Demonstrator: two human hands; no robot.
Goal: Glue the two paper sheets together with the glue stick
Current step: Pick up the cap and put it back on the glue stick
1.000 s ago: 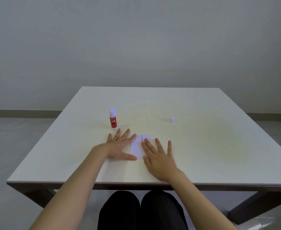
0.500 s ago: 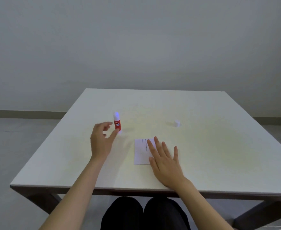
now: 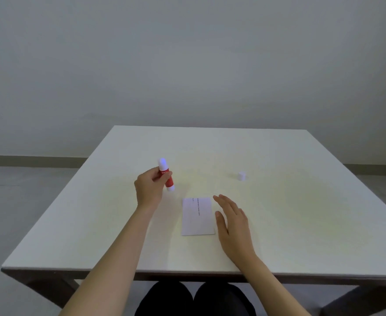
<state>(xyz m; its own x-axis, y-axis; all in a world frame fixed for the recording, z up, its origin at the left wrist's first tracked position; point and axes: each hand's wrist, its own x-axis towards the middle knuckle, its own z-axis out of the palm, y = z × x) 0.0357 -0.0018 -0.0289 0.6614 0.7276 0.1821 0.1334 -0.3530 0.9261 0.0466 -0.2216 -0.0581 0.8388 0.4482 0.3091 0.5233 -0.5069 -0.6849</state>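
Sitting on a white table (image 3: 301,201) by a gray wall, the paper (image 3: 197,216) shows tiny unreadable writing. Left hand (image 3: 148,190) grips the red glue stick (image 3: 166,175); right hand (image 3: 233,222) is open beside the paper.

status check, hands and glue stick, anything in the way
Left hand gripping glue stick, lifted, tilted. Right hand open beside paper. Small white cap far right, path clear.

Bare forearms without sleeves; black trousers (image 3: 194,299) cover the knees.
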